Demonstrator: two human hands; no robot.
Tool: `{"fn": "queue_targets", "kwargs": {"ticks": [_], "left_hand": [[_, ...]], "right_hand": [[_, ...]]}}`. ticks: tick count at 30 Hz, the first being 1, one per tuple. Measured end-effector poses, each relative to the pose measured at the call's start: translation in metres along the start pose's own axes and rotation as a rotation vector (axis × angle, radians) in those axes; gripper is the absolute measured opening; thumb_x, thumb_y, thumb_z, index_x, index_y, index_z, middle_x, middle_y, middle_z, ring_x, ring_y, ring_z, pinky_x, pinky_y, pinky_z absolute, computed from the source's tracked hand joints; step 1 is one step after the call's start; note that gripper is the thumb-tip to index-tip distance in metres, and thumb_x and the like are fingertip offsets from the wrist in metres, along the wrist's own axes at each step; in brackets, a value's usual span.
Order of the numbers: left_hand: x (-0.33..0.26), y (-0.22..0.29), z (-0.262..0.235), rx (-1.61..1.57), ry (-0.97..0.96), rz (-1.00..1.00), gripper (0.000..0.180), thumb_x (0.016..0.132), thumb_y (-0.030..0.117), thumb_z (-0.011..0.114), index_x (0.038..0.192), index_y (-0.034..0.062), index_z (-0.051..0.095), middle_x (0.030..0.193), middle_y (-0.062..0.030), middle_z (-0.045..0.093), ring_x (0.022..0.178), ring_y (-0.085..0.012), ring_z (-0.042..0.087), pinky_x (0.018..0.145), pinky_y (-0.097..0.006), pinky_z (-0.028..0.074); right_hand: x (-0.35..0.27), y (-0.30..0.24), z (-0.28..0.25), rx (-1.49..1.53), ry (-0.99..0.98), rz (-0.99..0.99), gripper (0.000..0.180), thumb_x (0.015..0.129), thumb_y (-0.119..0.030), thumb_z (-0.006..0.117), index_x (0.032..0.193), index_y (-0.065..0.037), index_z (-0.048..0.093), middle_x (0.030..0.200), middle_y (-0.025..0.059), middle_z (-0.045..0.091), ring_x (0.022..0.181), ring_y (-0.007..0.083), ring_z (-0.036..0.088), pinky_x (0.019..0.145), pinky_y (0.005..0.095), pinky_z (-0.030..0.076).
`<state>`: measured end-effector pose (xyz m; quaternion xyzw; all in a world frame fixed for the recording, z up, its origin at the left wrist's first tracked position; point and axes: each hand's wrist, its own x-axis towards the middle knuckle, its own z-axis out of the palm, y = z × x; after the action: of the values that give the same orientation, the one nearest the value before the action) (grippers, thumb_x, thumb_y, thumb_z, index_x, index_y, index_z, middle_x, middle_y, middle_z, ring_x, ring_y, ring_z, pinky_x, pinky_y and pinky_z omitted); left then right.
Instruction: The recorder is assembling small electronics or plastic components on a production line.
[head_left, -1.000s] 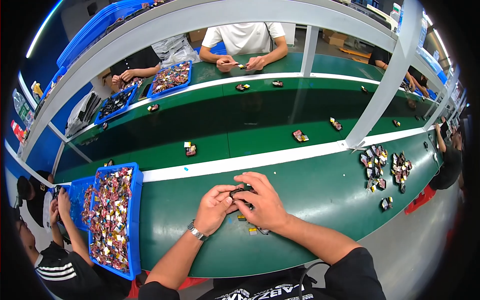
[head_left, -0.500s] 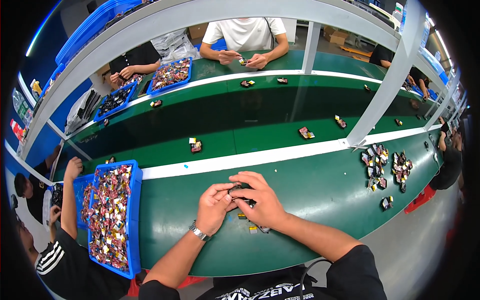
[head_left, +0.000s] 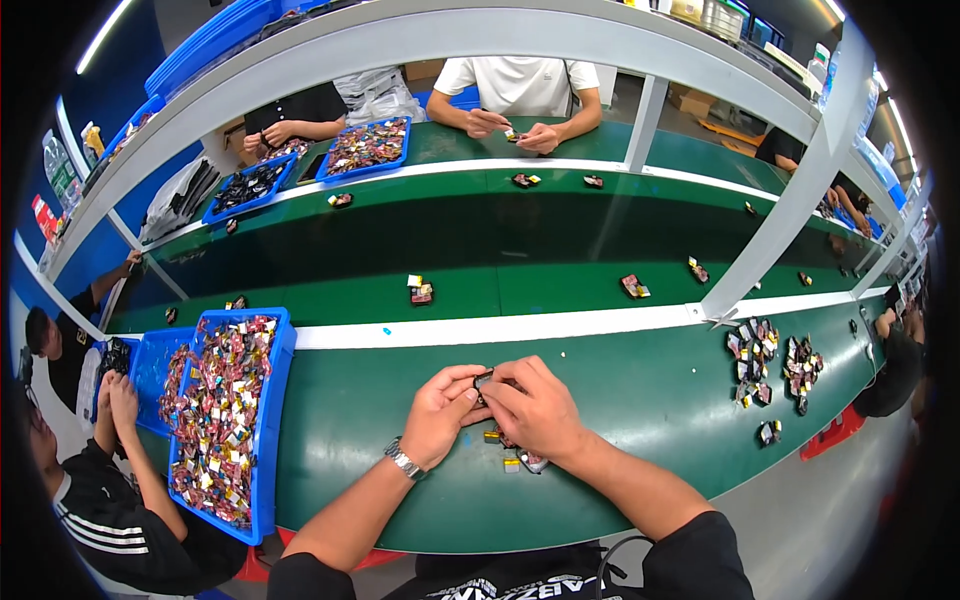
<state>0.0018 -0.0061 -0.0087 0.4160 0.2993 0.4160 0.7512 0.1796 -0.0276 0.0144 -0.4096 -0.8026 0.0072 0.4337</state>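
A green workbench (head_left: 345,400) is the largest surface, reaching rightward from beneath the blue tray (head_left: 266,470). A green belt (head_left: 560,285) runs beyond the tray, on the far side of a white rail (head_left: 570,323), with a few separate units on it. The tray itself is heaped with small reddish, white and yellow parts. Well to the tray's right are two clusters of dark-cased units (head_left: 752,360), with one lone unit (head_left: 769,433) near them.

Both hands meet right of the tray, between it and those clusters. The left hand (head_left: 437,420) pinches a small dark part (head_left: 483,380) between thumb and fingers; the right hand (head_left: 535,405) has its fingertips closed on the same part from the side away from the tray, the exact contact partly hidden. The step in hand looks like close fingertip work on this part; the next move seems to call for a steady left hold while the right fingers adjust it. Smallest are the loose yellow pieces (head_left: 512,465), also right of the tray, beside the right hand.
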Motion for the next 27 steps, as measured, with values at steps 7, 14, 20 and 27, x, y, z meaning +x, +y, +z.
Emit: {"fn": "queue_targets", "kwargs": {"ticks": [7, 14, 20, 27], "left_hand": [[0.002, -0.002, -0.001, 0.026, 0.01, -0.015, 0.03, 0.1, 0.0, 0.048, 0.13, -0.0017, 0.048, 0.124, -0.0146, 0.061, 0.113, -0.0209, 0.062, 0.096, -0.039, 0.055], [0.002, -0.002, -0.001, 0.009, -0.005, -0.001, 0.029, 0.1, -0.001, 0.046, 0.128, -0.002, 0.049, 0.123, -0.0142, 0.061, 0.112, -0.0209, 0.062, 0.096, -0.037, 0.056], [0.001, -0.004, -0.002, 0.012, 0.008, -0.003, 0.028, 0.1, -0.001, 0.046, 0.128, -0.0022, 0.05, 0.123, -0.0134, 0.061, 0.111, -0.019, 0.062, 0.095, -0.034, 0.056], [0.001, -0.005, -0.002, 0.017, 0.027, 0.007, 0.028, 0.099, -0.001, 0.048, 0.127, -0.0017, 0.049, 0.123, -0.0143, 0.061, 0.111, -0.0209, 0.062, 0.096, -0.038, 0.056]], "right_hand": [[0.0, -0.007, -0.003, -0.058, -0.049, 0.065, 0.025, 0.071, 0.0, 0.072, 0.095, -0.004, 0.069, 0.098, 0.0067, 0.06, 0.088, 0.0243, 0.059, 0.073, 0.0329, 0.054], [0.0, -0.002, -0.001, -0.127, -0.046, -0.063, 0.026, 0.071, 0.001, 0.069, 0.097, -0.001, 0.067, 0.1, 0.0072, 0.061, 0.089, 0.0237, 0.06, 0.075, 0.0328, 0.054], [0.002, -0.003, 0.002, -0.114, -0.02, -0.056, 0.019, 0.073, 0.0, 0.071, 0.091, -0.001, 0.069, 0.096, 0.0069, 0.062, 0.086, 0.0232, 0.06, 0.072, 0.0321, 0.054], [-0.001, -0.002, 0.008, -0.096, 0.027, 0.004, 0.017, 0.073, 0.001, 0.074, 0.088, -0.004, 0.071, 0.095, 0.0061, 0.063, 0.084, 0.0235, 0.059, 0.07, 0.0313, 0.052]]}}
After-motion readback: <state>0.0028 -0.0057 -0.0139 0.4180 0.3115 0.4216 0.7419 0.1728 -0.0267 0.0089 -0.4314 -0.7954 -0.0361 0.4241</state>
